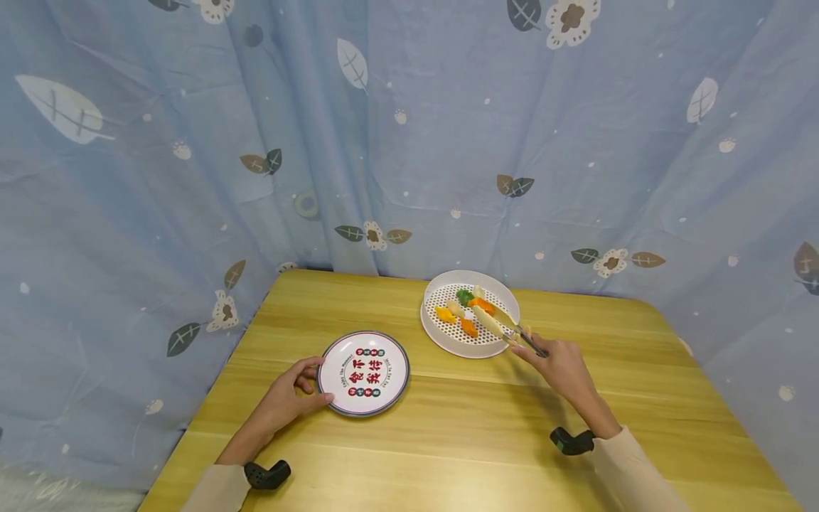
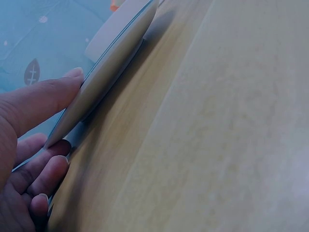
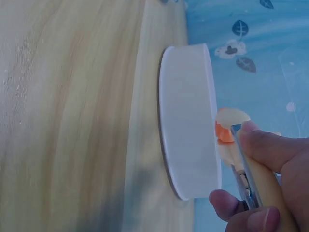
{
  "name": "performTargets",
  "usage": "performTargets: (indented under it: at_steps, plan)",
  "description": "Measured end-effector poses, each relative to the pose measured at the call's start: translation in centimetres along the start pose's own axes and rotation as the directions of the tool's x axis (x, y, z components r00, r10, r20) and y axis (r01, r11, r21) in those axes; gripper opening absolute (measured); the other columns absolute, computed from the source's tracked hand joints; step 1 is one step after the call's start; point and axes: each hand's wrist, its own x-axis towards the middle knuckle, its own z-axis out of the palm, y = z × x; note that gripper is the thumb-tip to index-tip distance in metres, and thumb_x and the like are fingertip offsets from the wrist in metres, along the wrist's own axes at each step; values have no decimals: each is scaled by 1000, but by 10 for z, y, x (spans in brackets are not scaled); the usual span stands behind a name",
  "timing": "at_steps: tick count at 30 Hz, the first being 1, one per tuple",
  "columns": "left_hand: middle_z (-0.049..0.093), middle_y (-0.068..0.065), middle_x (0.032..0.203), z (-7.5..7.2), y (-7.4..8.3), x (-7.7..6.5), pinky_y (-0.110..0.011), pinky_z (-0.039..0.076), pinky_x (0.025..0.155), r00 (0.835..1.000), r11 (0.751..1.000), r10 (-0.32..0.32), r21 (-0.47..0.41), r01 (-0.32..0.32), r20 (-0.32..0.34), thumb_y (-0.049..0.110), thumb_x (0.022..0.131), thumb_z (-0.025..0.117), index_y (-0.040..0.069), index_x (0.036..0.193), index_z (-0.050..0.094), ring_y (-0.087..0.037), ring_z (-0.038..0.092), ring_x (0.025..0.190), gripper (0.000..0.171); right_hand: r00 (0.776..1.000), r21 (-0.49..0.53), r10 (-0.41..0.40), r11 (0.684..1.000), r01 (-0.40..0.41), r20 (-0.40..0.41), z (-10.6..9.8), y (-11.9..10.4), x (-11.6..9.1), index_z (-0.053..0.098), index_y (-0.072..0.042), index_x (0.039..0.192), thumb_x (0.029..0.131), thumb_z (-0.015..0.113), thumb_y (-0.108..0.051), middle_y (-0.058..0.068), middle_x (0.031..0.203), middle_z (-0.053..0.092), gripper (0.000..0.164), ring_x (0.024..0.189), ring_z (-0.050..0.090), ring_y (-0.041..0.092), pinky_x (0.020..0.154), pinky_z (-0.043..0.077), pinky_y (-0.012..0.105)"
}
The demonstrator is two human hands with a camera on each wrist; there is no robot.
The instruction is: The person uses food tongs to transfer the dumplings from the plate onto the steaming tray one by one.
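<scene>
My left hand (image 1: 289, 395) pinches the near-left rim of a round white plate (image 1: 393, 377) with red and blue print. In the left wrist view its thumb (image 2: 58, 96) lies on the rim, with fingers underneath. My right hand (image 1: 566, 368) grips metal tongs (image 1: 489, 322) with pale, cream-coloured tips. These tips reach into a round white steamer basket (image 1: 470, 278) with a holed base. An orange piece (image 1: 481, 305) shows right at the tips. Around it lie another orange piece (image 1: 469, 328), a yellow piece (image 1: 444, 315), a green piece (image 1: 465, 297) and a tan piece (image 1: 455, 308).
The wooden table (image 1: 461, 441) carries the plate at the left and the basket towards its back edge. A blue patterned curtain (image 1: 448, 142) hangs behind the table and along both sides. Black wrist devices (image 1: 267, 475) sit on both forearms.
</scene>
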Motion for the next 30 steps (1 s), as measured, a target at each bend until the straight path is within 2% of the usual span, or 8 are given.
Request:
performTargets:
  at_steps: [6,9,12,16,20,23,30]
  plan:
    - [59,-9,119,0,0,-1,-30,41,77,1000,1000,-8,-6,8,-2,28,79,92,15,144,55,-24,48,95,75,999,-50,-19,999,20,25,-2,1,6,72,5,122,95,75,-40,-3,55,38,53,50,34,16,50,29,32]
    - [59,-9,119,0,-1,-1,-30,41,77,1000,1000,-10,-7,10,-3,28,80,92,15,144,55,-24,48,95,76,999,-77,-33,996,35,28,-2,0,10,76,-1,104,94,76,-38,-3,57,35,38,51,36,16,50,29,32]
    - [59,-9,119,0,-2,-1,-30,41,77,1000,1000,-15,-5,15,-7,29,79,92,15,144,55,-24,48,95,76,998,-111,-60,992,63,30,-2,0,14,73,-4,94,93,77,-37,-3,58,33,33,51,36,17,50,29,32]
    - [59,-8,120,0,-2,-1,-30,41,77,1000,1000,-18,-6,18,-7,29,79,92,16,144,55,-24,48,95,76,996,-122,-82,989,86,38,-1,-1,19,74,-3,97,93,78,-36,-4,58,33,33,51,35,15,49,28,31]
    - [59,-8,120,0,0,-2,-30,41,77,1000,1000,-17,-14,17,0,28,79,92,15,145,54,-24,48,95,76,993,-133,-107,985,111,41,-1,-3,22,67,-9,85,93,78,-35,-5,58,31,29,50,32,14,50,26,31]
    - [59,-8,121,1,0,-2,-31,41,77,1000,1000,-16,-15,16,4,27,80,92,16,145,54,-23,48,95,76,992,-148,-122,981,127,44,-2,-3,24,58,-12,76,92,78,-35,-5,57,29,34,49,30,14,50,25,31]
    - [59,-8,120,1,0,-1,-30,41,77,1000,1000,-15,-3,15,-6,28,79,92,17,144,55,-23,49,95,75,991,-149,-113,981,122,65,-3,-3,30,53,-14,71,93,78,-34,-4,59,31,39,51,33,15,50,27,31]
